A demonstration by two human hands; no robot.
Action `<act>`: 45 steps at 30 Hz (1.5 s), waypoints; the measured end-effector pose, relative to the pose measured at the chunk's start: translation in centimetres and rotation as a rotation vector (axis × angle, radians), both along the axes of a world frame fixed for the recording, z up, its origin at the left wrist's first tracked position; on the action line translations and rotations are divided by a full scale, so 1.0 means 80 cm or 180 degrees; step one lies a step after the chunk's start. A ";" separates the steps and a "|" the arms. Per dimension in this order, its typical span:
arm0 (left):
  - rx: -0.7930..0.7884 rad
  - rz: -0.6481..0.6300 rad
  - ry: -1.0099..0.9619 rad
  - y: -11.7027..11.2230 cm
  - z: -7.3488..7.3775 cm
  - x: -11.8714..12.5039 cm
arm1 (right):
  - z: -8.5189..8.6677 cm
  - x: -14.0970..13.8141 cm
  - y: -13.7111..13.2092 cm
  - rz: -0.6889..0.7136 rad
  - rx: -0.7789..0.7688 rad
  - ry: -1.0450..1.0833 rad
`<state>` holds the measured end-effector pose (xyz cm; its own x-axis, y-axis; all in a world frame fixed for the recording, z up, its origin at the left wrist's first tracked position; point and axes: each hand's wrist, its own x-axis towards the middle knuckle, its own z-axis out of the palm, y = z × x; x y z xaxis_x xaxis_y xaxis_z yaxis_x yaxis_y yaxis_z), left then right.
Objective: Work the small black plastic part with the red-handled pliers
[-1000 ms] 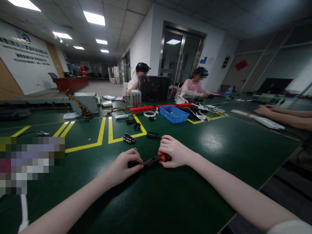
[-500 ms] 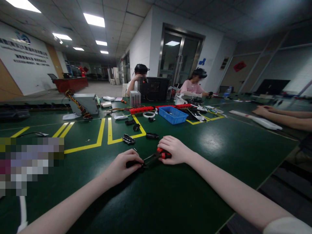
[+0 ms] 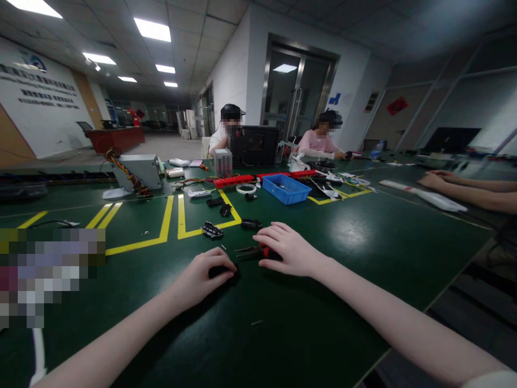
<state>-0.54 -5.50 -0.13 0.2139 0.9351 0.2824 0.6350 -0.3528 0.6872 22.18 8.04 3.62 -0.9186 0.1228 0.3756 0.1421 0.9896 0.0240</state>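
My left hand (image 3: pixel 210 268) rests on the green table (image 3: pixel 194 345), thumb and fingertips pinched on a small dark piece (image 3: pixel 235 274). The hand mostly covers this piece, so its kind is unclear. To the right, my right hand (image 3: pixel 285 249) is loosely around the red handles of a pair of pliers (image 3: pixel 251 251). The jaws point left, slightly apart, with nothing visible between them. A thin metal pin (image 3: pixel 257 323) lies nearer to me, and a second small pin (image 3: pixel 223 247) lies just beyond my left hand.
Black plastic parts (image 3: pixel 212 230) and a black cylindrical piece (image 3: pixel 251 224) lie beyond my hands. Farther back are a blue tray (image 3: pixel 286 194), a red power strip (image 3: pixel 234 181) and a metal power supply box (image 3: pixel 139 171). Two people sit opposite; another person's hands (image 3: pixel 434 180) rest at right.
The pliers have moved away from the piece in my left hand, slightly farther back, and my right fingers have spread. A metal pin now lies on the table nearer to me.
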 end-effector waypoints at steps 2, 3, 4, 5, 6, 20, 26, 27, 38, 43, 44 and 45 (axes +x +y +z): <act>-0.0004 -0.0015 -0.0002 0.000 0.000 0.000 | 0.005 0.008 -0.039 0.0334 -0.0265 -0.0037; 0.0004 -0.0012 -0.0002 0.000 0.000 0.000 | 0.005 0.014 -0.060 0.0554 -0.0448 -0.0175; 0.0013 -0.0005 0.0001 0.000 0.000 0.000 | 0.002 0.021 -0.079 0.0768 -0.0587 -0.0380; 0.0021 0.0006 0.0010 0.000 0.001 0.001 | -0.002 0.028 -0.096 0.0852 -0.0671 -0.0490; 0.0023 0.0016 0.0026 0.000 0.001 0.001 | -0.006 0.036 -0.111 0.0845 -0.0737 -0.0514; 0.0071 0.0111 0.0102 -0.005 0.006 0.003 | -0.022 0.027 -0.119 0.0311 -0.1155 -0.0463; 0.0077 0.0119 0.0028 -0.006 0.006 0.003 | -0.019 -0.003 -0.124 0.0413 -0.0181 -0.0716; 0.0091 0.0129 0.0032 -0.006 0.007 0.003 | -0.018 -0.009 -0.122 0.0498 -0.0006 -0.0749; 0.0420 0.0298 0.0250 -0.013 0.015 0.000 | -0.002 -0.062 -0.054 0.0412 0.0339 -0.0292; 0.0506 0.0375 -0.0128 -0.011 0.017 -0.001 | -0.005 -0.078 -0.036 0.0367 -0.0040 -0.0002; 0.0529 0.0399 -0.0217 -0.010 0.016 -0.002 | -0.007 -0.079 -0.034 0.0352 -0.0204 0.0087; 0.0544 0.0425 -0.0300 -0.009 0.016 -0.003 | -0.010 -0.080 -0.031 0.0356 -0.0367 0.0167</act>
<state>-0.77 -6.23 1.14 0.0568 0.8903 0.4518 0.6197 -0.3863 0.6832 15.78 5.53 2.81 -0.9085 0.0658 0.4127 0.0289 0.9950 -0.0952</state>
